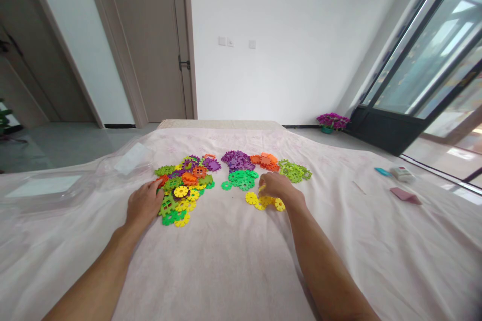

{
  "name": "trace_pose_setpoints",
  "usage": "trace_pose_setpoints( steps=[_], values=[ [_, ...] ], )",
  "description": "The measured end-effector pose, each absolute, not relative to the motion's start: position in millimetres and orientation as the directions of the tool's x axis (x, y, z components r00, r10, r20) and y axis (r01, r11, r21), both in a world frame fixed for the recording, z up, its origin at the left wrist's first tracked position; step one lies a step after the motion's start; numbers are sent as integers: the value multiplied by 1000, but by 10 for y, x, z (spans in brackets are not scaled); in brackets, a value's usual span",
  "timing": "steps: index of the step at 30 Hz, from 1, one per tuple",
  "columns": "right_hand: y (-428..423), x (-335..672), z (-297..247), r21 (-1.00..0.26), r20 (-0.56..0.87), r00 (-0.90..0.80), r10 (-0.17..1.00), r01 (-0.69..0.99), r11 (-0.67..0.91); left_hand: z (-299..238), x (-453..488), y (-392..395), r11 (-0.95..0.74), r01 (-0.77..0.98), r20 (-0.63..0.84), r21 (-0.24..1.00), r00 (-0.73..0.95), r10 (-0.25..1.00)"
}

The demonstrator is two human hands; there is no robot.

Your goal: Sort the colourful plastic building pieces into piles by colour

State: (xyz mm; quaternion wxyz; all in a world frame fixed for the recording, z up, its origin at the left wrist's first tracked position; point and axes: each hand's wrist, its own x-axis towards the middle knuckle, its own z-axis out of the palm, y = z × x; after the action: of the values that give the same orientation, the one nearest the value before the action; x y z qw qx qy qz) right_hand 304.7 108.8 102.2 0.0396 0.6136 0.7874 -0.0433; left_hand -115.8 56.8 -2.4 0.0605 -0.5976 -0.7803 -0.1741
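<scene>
A mixed heap of colourful plastic snowflake pieces point(186, 183) lies on the pale pink cloth point(233, 261). My left hand point(143, 204) rests at its left edge, fingers curled onto an orange piece. To the right lie sorted groups: purple pieces point(236, 160), orange pieces point(265, 161), dark green pieces point(241, 179), light green pieces point(295, 171) and yellow pieces point(263, 201). My right hand point(276, 185) hovers over the yellow group, fingers pinched on a yellow piece.
A clear plastic bag point(71, 180) lies at the left of the cloth. At the right are a teal item point(382, 171), a small white box point(401, 174) and a dark red card point(404, 195). A flower pot point(333, 122) stands on the floor beyond.
</scene>
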Motion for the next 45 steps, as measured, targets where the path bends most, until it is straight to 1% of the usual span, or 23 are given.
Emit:
trace_pose_setpoints(
  steps=[2,5,7,10,13,16,20,23,26,28,30,33,35,39,42,45],
  values=[
    [1062,2967,1037,-73,-42,-283,958,957,279,-22,-1157,566,225,954,302,198,-278,912],
    [1000,2770,1019,-196,27,-364,931,911,362,-20,-1160,565,222,956,296,193,-273,915],
    [945,2600,970,-264,71,-434,898,860,436,-16,-1160,564,226,956,289,189,-274,917],
    [853,2342,846,-318,151,-549,822,761,566,-4,-1148,556,231,953,278,194,-279,919],
    [767,2152,699,-339,189,-629,754,679,651,11,-1115,537,209,953,274,218,-265,924],
    [702,2051,580,-330,201,-667,718,643,690,15,-1067,526,137,964,282,226,-199,938],
    [665,2007,502,-309,227,-671,706,637,706,2,-963,548,10,976,316,217,-80,945],
    [667,2003,467,-298,240,-660,712,648,701,-7,-825,562,11,970,348,241,-97,932],
    [671,1998,418,-300,251,-640,726,662,687,4,-662,540,21,955,344,297,-128,930],
    [666,1993,385,-316,261,-614,745,675,666,25,-569,511,6,929,331,370,-138,933],
    [655,1988,360,-332,268,-588,763,687,646,53,-504,484,-16,881,334,473,-162,929],
    [633,1976,349,-352,277,-578,768,683,640,94,-459,460,-83,756,369,649,-217,904],
    [623,1957,352,-370,292,-582,759,663,651,116,-454,455,-126,677,391,725,-255,884],
    [617,1879,364,-371,323,-609,724,622,689,154,-496,449,-99,634,374,767,-317,872],
    [612,1817,390,-346,310,-647,697,606,716,161,-580,453,-39,656,349,754,-349,870],
    [593,1784,432,-323,277,-662,696,618,717,141,-673,470,47,678,300,734,-385,873]
  ],
)
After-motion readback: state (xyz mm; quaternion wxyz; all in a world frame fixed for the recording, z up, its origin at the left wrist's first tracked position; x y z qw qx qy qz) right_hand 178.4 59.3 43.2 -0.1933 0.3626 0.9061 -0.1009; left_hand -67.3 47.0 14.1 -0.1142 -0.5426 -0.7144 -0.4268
